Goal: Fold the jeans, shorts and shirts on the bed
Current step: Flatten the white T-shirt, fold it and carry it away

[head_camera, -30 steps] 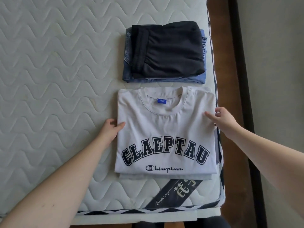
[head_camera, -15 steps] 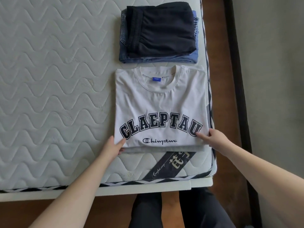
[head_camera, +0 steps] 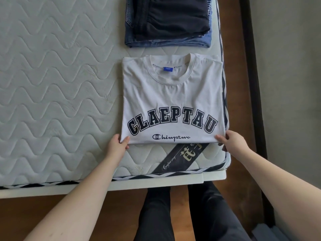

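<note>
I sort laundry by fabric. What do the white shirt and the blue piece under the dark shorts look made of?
White shirt: probably cotton jersey, matte, with ribbed collar and printed navy letters. Blue piece: looks like denim, with faded blue and contrast stitching on its seams. Dark shorts on top: soft matte knit, fibre unclear.

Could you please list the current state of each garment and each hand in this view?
white T-shirt: folded, print up, flat on the mattress.
black shorts: folded, stacked on the jeans.
jeans: folded, bottom of the stack.
left hand: pinching the shirt's near left corner.
right hand: gripping the near right corner.
</note>
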Available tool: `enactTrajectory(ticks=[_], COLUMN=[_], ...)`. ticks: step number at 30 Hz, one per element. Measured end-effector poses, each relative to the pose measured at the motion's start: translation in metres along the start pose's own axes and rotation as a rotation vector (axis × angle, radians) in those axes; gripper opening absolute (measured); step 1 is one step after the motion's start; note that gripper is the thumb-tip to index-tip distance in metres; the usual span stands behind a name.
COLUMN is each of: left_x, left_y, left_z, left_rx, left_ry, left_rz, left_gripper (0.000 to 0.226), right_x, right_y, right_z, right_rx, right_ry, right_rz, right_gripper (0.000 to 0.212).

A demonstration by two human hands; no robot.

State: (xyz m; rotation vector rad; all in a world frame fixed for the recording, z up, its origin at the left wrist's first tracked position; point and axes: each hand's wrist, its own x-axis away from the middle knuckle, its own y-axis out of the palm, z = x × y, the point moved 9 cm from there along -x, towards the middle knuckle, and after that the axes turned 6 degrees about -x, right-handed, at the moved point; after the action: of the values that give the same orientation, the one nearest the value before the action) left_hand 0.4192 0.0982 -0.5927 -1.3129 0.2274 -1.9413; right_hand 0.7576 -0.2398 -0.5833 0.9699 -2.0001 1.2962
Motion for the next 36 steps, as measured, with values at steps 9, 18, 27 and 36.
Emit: enactTrajectory(ticks=[9,18,27,36], left_x=[0.067,0.027,0.019,-0.034], left_y=[0.033,0.121,0.092,0.065], left_z=[0.11,0.097,0.091,0.17], left_rx=[-0.728,-1.079,-1.078,-0.999], left_ry=[0.828,0.849,0.879,0.8], left_rz=[0.442,0.269,0.168,0.266], left_gripper=[0.048,0.065,0.067,0.069], right_x=[0.047,0.003,-0.007,-0.059], right_y=[0.021,0.121,0.064,0.014], right_z=[-0.072,-0.136,-0.087,-0.165], right_rx=[0.212,0.544,0.577,0.434], right_ry=[-0.378,-0.542,-0.474,-0.484], right_rz=[0.5,0.342,0.306,0.401], right_gripper=[0.052,0.07,0.065,0.068])
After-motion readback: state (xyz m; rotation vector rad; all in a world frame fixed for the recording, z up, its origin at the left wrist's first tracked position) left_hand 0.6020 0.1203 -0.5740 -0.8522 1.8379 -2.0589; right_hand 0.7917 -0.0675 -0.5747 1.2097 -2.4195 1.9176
